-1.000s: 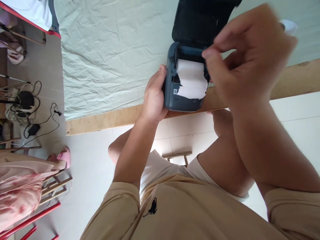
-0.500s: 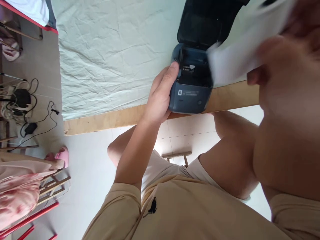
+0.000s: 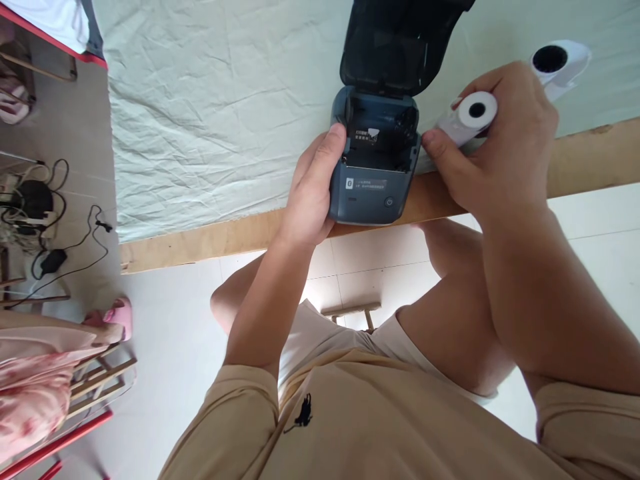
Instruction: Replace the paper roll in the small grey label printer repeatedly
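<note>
A dark blue label printer (image 3: 370,203) rests at the table's front edge, its black lid (image 3: 385,50) swung up and back. My left hand (image 3: 313,190) is closed on the printer's left side, the thumb lying on the rim of the compartment. Inside that compartment I see no roll, only a small printed label on its floor. Just right of the printer, my right hand (image 3: 515,147) holds a small white paper roll (image 3: 460,127) with a black core between thumb and fingers. Beyond that hand is a larger white roll (image 3: 573,63) with a wide dark core, partly hidden by the knuckles.
A pale green cloth (image 3: 215,120) covers the table, leaving a bare wooden edge (image 3: 200,243) at the front. On the floor at left are tangled cables (image 3: 33,207) and a black adapter (image 3: 53,261). Another person's foot in a pink slipper (image 3: 120,317) shows at lower left.
My right hand has come down and left from the upper right, bringing the small roll beside the printer. The larger roll now shows behind it. My left hand keeps its grip.
</note>
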Motion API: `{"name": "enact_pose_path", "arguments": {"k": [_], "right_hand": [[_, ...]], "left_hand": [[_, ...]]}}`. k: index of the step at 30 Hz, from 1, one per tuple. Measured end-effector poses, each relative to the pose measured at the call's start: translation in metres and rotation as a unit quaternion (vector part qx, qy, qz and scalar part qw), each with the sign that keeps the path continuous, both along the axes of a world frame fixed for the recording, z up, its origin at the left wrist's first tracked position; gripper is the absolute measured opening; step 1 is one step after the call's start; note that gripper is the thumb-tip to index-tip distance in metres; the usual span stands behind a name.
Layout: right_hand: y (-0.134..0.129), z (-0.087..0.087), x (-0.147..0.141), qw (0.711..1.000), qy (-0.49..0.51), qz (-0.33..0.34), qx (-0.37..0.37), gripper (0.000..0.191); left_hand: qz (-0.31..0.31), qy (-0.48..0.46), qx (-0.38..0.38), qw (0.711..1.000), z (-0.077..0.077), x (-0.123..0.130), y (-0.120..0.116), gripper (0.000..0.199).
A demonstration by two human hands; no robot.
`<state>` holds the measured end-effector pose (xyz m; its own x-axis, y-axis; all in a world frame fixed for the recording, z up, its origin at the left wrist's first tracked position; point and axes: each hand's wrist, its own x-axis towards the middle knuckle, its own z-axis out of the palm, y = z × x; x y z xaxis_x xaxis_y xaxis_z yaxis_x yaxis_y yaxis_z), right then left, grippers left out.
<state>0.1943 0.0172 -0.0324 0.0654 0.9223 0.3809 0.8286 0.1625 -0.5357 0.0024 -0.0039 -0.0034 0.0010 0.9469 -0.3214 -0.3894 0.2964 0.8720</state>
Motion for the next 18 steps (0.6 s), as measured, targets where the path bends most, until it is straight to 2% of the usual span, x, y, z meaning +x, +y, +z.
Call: {"name": "enact_pose_path", "arguments": {"k": [2,4,6,7,8,9,12,13,15,16,18], "right_hand": [[-0.001,-0.001,-0.001,1.0,0.006,-0.023,-0.015,0.052],[-0.005,-0.001,0.005,1.0,0.024,0.003,0.015,0.062],[-0.006,-0.002,0.022,0.989,0.055,0.059,0.124,0.052],[-0.004,-0.003,0.032,0.975,0.071,0.082,0.193,0.041],[-0.001,-0.004,0.043,0.967,0.074,0.075,0.231,0.037],[0.004,-0.006,0.053,0.971,0.058,0.048,0.226,0.04],[0.023,-0.013,0.068,0.994,-0.019,-0.036,0.104,0.077],[0.028,-0.014,0.068,0.996,-0.026,-0.064,0.057,0.079],[0.033,-0.016,0.065,0.994,-0.016,-0.112,-0.003,0.073],[0.034,-0.016,0.064,0.993,-0.005,-0.119,-0.005,0.072],[0.03,-0.016,0.064,0.992,0.041,-0.111,0.052,0.08]], "left_hand": [[0.012,0.007,-0.007,1.0,0.004,0.004,-0.002,0.037],[0.018,0.006,-0.012,1.0,0.007,0.005,-0.002,0.036],[0.017,-0.003,-0.015,1.0,0.008,0.005,-0.002,0.032],[0.017,-0.009,-0.015,1.0,0.008,0.004,-0.001,0.031],[0.016,-0.016,-0.014,1.0,0.008,0.003,-0.001,0.032],[0.014,-0.021,-0.013,1.0,0.008,0.002,0.0,0.032],[0.01,-0.02,-0.02,1.0,0.006,0.001,0.0,0.033],[0.009,-0.014,-0.024,1.0,0.006,0.001,0.0,0.033],[0.01,-0.004,-0.023,1.0,0.004,0.001,-0.001,0.032],[0.011,0.0,-0.02,1.0,0.004,0.001,-0.001,0.032],[0.013,0.005,-0.013,1.0,0.003,0.002,-0.001,0.033]]}}
